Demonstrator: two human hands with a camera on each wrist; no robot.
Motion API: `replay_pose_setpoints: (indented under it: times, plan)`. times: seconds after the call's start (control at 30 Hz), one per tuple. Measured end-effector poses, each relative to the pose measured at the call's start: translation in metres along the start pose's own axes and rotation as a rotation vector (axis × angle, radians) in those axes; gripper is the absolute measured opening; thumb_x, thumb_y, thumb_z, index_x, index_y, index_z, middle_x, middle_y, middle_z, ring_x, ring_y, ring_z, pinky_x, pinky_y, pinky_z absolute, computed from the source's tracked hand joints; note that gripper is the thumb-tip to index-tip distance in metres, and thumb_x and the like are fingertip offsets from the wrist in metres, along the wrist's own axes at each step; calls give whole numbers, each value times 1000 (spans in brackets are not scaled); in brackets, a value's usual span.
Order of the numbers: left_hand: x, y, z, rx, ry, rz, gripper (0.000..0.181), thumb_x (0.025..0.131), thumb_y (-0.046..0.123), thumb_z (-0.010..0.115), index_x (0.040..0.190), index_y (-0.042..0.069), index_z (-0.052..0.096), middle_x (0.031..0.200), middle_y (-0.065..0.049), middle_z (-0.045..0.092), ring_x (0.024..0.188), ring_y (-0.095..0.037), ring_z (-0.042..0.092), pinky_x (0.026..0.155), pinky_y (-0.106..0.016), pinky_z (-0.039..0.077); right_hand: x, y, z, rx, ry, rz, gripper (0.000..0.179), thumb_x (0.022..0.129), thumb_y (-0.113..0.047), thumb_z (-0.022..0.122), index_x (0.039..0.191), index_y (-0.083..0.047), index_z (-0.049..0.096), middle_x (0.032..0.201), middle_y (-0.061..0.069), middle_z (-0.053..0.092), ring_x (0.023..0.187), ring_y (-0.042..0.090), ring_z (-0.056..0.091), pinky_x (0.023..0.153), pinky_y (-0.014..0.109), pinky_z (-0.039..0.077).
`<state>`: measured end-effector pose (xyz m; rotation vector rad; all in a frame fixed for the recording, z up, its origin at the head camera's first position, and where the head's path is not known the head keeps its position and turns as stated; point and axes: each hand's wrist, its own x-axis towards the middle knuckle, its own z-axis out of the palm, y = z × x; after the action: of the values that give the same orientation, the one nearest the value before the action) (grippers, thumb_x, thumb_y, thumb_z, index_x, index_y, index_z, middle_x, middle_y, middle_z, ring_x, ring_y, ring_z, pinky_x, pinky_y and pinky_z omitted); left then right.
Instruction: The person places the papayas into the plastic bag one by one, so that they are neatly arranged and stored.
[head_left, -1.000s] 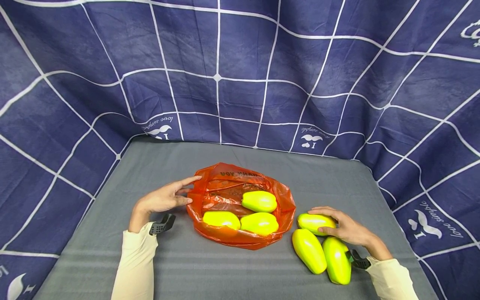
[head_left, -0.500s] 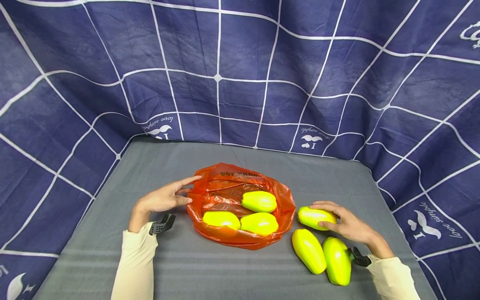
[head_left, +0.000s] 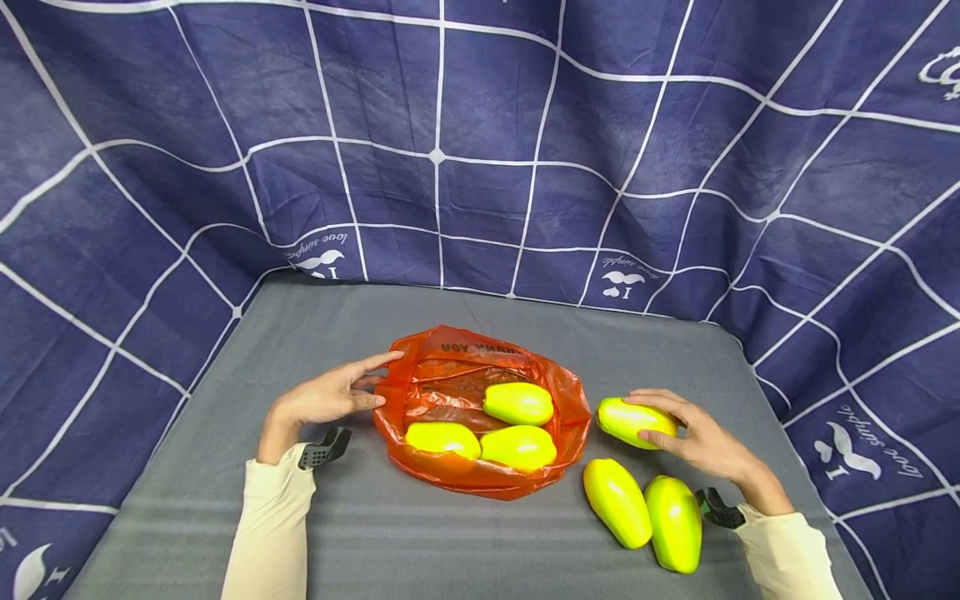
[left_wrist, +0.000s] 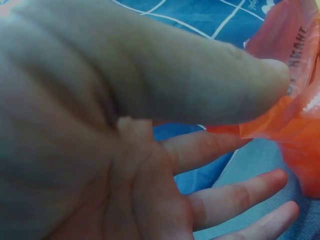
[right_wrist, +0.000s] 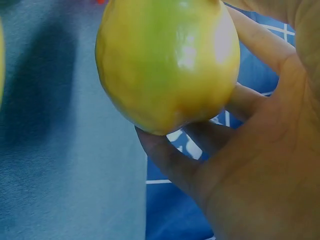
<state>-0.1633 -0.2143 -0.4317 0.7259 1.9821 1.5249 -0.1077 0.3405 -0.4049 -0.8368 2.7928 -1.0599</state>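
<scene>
In the head view, my right hand (head_left: pixel 693 435) grips a yellow-green papaya (head_left: pixel 628 421) just right of an orange-red plastic bag (head_left: pixel 480 483). The thumb is on its near side and the fingers are across its far side. The right wrist view shows the rounded end of the held papaya (right_wrist: pixel 167 75) above the grey cloth, fingers curled beneath it. My left hand (head_left: pixel 322 398) touches the bag's left side with thumb and forefinger spread and fairly straight. In the left wrist view the thumb overlaps the bag (left_wrist: pixel 300 145). Inside the open bag lie three papayas (head_left: pixel 519 404).
Two more papayas (head_left: pixel 618 502) lie side by side on the grey cloth (head_left: pixel 420 550), in front of my right hand. A blue curtain (head_left: pixel 480 108) with white grid lines rises behind and at both sides of the table.
My right hand has raised its papaya away from the other two, shifting it slightly toward the back. The left hand and the bag stay where they were.
</scene>
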Motion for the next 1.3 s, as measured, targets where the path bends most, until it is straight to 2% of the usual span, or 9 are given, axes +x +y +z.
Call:
replay_pose_setpoints:
  times: [0.17,0.4,0.7,1.03,1.3]
  plan:
    - [0,-1,0,-6,-6,-3,76,98,1,60,159,0,15,158,-32,23,139,-53,38,99,-19,48,5,-6,-3,-18,20,15,49,88,-11,77,135,-17,62,135,3,59,123,-1,49,100,5,34]
    - [0,1,-1,39,16,-18,74,98,2,60,159,2,18,158,-30,27,140,-52,37,99,-19,48,14,-17,-5,-11,63,-8,53,86,-8,79,135,-21,62,135,-1,58,123,0,50,99,6,36]
    - [-1,2,-2,42,17,-16,73,98,-1,58,159,2,18,157,-32,27,139,-52,38,99,-21,49,25,-31,-4,-32,103,-12,54,86,-9,79,135,-24,62,135,-4,58,123,-1,49,97,6,36]
    - [-1,2,-1,26,13,-14,74,98,-1,59,159,1,17,158,-31,25,139,-52,39,99,-20,49,41,-43,1,-14,117,-80,57,82,-6,82,134,-20,64,132,0,59,122,3,52,99,8,38]
    - [-1,3,-2,51,20,-16,73,98,0,59,158,1,18,157,-31,27,139,-51,40,102,-25,49,55,-55,8,29,97,-76,55,85,-9,80,136,-22,62,135,-1,57,120,6,54,97,10,42]
